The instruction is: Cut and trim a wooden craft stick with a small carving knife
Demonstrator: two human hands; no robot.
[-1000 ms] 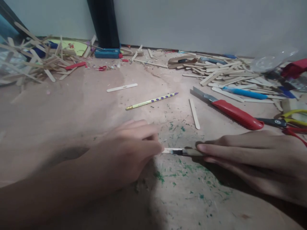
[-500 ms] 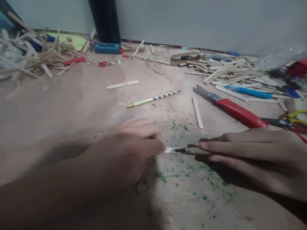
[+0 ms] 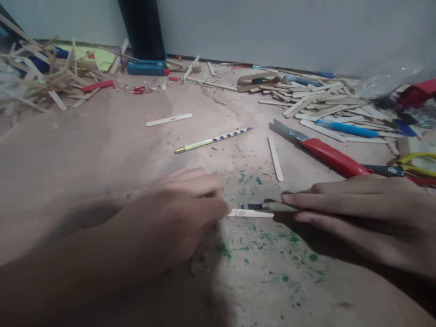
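The person's left hand (image 3: 177, 218) rests low on the pinkish worn work surface (image 3: 119, 150), its fingers curled together and pinching one end of a short flat pale wooden craft stick (image 3: 250, 213) that lies flat just below the middle of the view. The right hand (image 3: 357, 213) comes in from the other side with fingers stretched long and closed around the dull olive handle of a small craft knife (image 3: 269, 206), whose dark blade end lies against the stick's upper edge. The two hands are apart, with the stick and the knife between them. Green paint flecks spot the surface around and below the stick.

Just beyond the hands, a loose wooden stick (image 3: 275, 159) lies alone, and to its left a yellow pencil with purple dots (image 3: 214, 139) lies at a slant. Farther back sits a single white stick with a slot (image 3: 169, 120). Close behind the right hand lies a red-handled utility cutter (image 3: 323, 151) with its blade out, and near it are scissors with yellow and red handles (image 3: 405, 169). Behind the cutter spreads a heap of plain wooden sticks (image 3: 316, 104) with a blue pen (image 3: 345, 128) across it. At far left a tangled pile of sticks (image 3: 41, 77) rises, and a blue block (image 3: 146, 67) stands by a dark post (image 3: 141, 27) at the wall. Nothing lies between the hands and the stick.
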